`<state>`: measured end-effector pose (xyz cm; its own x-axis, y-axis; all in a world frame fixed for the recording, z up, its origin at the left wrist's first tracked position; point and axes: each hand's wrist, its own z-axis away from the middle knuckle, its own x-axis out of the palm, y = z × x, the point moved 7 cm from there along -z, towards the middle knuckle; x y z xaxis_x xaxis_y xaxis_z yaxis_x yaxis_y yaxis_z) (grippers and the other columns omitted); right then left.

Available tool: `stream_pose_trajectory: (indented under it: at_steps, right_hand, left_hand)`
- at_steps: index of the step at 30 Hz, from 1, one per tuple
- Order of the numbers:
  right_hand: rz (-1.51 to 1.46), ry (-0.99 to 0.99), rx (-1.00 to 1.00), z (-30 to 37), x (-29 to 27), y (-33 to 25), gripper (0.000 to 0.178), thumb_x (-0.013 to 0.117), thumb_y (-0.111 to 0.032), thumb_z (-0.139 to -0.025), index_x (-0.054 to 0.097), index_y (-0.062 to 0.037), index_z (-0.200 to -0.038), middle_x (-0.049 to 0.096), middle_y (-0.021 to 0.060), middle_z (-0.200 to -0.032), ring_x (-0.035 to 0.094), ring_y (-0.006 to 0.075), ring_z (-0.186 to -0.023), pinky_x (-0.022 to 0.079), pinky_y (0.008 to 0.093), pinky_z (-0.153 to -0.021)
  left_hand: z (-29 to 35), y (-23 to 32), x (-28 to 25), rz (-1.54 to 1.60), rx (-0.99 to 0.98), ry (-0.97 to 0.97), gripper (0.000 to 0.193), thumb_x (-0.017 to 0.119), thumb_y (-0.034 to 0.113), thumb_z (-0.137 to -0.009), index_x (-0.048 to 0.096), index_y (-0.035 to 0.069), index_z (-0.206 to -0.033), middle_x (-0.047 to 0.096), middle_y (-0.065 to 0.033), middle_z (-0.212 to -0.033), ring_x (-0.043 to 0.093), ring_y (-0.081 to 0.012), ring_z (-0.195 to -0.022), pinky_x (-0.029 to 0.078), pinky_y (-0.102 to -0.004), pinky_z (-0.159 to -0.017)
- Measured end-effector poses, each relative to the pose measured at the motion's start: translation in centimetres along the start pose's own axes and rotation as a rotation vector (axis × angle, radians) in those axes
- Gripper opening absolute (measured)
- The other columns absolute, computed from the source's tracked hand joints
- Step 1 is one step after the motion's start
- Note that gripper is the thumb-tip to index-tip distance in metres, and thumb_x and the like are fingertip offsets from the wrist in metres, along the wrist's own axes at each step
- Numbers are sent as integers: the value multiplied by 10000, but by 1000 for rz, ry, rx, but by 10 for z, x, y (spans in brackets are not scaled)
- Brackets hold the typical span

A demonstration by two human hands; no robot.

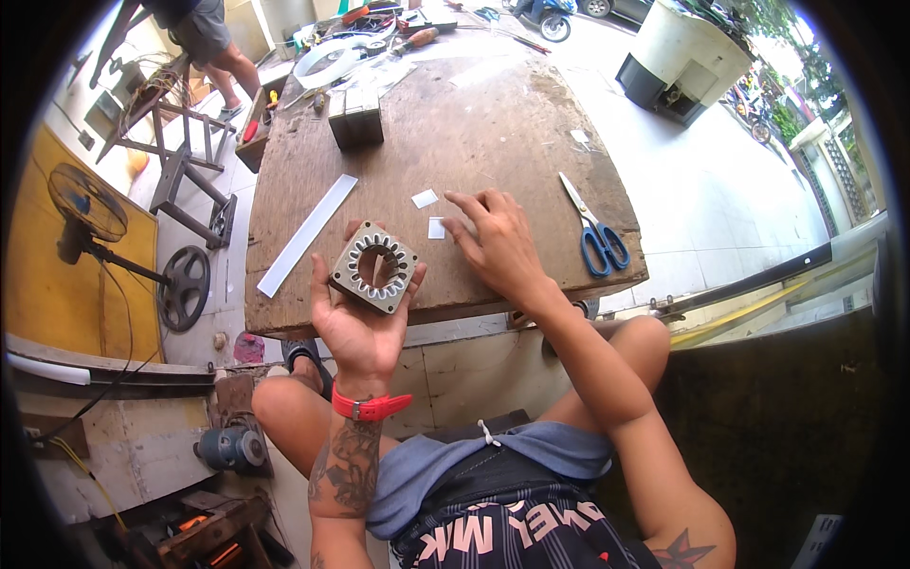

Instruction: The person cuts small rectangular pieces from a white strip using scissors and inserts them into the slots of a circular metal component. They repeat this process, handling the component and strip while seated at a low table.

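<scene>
Brown wooden table point(493, 114): left hand point(360, 330) at its 7 o'clock, clasped round square grey-brown slotted metal core point(366, 266); right hand point(505, 242), fingers apart, near two white rectangular slips point(425, 198). Slack grip could drop core; brushing fingertips might scatter slips.

On the table point(526, 142): strip point(308, 234) at left, scissors point(599, 237) at right, 2 slips point(425, 199) between, block point(356, 125) behind the strip.

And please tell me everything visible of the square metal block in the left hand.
The square block looks like grey-brown metal, with small dark corner holes and white-lined slots ringing its round central opening. It rests, turned askew, in the left hand over the wooden table, slotted face toward the camera.
</scene>
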<state>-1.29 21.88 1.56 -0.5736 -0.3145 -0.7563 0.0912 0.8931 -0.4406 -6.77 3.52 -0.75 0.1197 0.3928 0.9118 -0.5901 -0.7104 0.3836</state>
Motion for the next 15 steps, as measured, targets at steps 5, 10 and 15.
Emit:
stream_pose_trajectory:
  at_steps: [5,10,15]
  right_hand:
    - [15,-107,-14,-5,20,7,254,711,-311,-983,745,-103,-1125,651,129,-1154,594,309,-1137,445,463,-985]
    - [67,-164,-109,1,11,2,250,744,-327,-955,740,-101,-1061,653,113,-1130,603,298,-1120,446,452,-995]
    - [115,-171,-451,48,-16,-39,233,747,-294,-954,715,-99,-1077,667,82,-1055,622,284,-1061,453,431,-990]
  left_hand:
    - [-2,0,-1,-25,-4,22,682,451,582,-1076,505,66,-1519,625,-100,-1446,581,-279,-1342,482,-550,-1130]
    - [-3,-3,-2,15,-27,42,694,448,538,-1088,487,-17,-1503,597,-186,-1472,565,-322,-1370,452,-567,-1184]
    - [-4,3,-4,51,17,19,654,472,484,-1088,495,-29,-1492,585,-245,-1472,584,-331,-1348,436,-524,-1199]
